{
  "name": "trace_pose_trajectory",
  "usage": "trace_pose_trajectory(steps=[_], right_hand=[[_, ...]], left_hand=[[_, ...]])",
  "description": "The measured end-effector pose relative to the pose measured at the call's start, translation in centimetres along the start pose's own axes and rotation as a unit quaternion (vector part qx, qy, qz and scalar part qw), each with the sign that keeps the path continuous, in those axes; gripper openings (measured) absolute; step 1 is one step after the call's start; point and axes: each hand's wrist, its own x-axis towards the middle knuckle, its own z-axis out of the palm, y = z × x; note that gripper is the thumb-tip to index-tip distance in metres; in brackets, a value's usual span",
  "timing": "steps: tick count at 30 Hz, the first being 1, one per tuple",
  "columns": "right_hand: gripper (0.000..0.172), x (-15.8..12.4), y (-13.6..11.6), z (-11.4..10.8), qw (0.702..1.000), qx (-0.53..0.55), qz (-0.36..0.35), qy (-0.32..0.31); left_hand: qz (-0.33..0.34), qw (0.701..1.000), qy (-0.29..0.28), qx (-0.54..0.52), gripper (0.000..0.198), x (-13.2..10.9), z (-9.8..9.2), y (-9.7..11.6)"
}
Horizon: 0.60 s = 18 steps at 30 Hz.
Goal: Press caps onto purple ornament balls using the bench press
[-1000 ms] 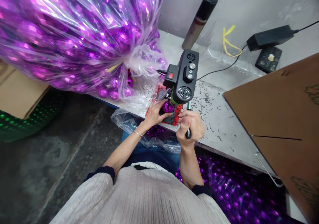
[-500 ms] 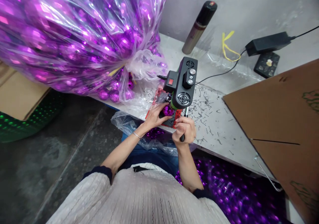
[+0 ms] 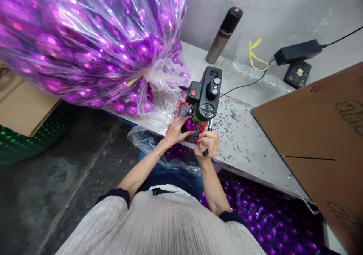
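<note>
1. Grey concrete floor (image 3: 70,179) fills the lower left. At the far left edge a cardboard box (image 3: 19,109) lies beside a green mat (image 3: 28,141).
2. Large clear bag (image 3: 85,47), packed with shiny purple baubles, rests on the left end of the worktable (image 3: 255,153). Its tied neck points toward the machine.
3. Left hand (image 3: 176,131), with fingers curled around a purple ball (image 3: 190,125), grips the ball on the red plate (image 3: 202,128), directly beneath the machine's head.
4. Black machine (image 3: 207,94) stands on the plate near the table's front edge. It has a red switch on its left side, and a thin cable runs from it toward the back right.
5. Right hand (image 3: 208,143) is closed in a fist around the lever (image 3: 209,125), just right of the ball and close to the left hand.
6. Spray can (image 3: 224,35) leans against the back wall, behind the machine.
7. Small dark metal scraps (image 3: 232,117) lie scattered over the tabletop right of the machine.
8. Black power adapter (image 3: 296,50) sits near the wall, and a brown cardboard sheet (image 3: 317,134) covers the right end of the table.
</note>
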Motion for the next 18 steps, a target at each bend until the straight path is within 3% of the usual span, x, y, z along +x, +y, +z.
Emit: trace_pose_trajectory(steps=[5, 9, 14, 18], right_hand=[[0.029, -0.7, 0.9, 0.4, 0.999, -0.038, -0.025, -0.006], [0.038, -0.7, 1.1, 0.4, 0.995, -0.066, -0.045, -0.053], [0.031, 3.1, -0.9, -0.8, 0.999, 0.012, 0.043, -0.029], [0.029, 5.8, -2.1, -1.6, 0.994, 0.015, 0.088, -0.058]], left_hand=[[-0.015, 1.0, -0.017, 0.009, 0.071, 0.2, 0.0, -0.2], [-0.012, 1.0, -0.027, 0.01, 0.072, 0.5, 0.0, -0.6], [-0.001, 1.0, -0.02, 0.0, 0.073, 0.8, -0.4, 0.0], [-0.011, 0.999, 0.043, 0.012, 0.07, -2.6, -1.4, 1.6]])
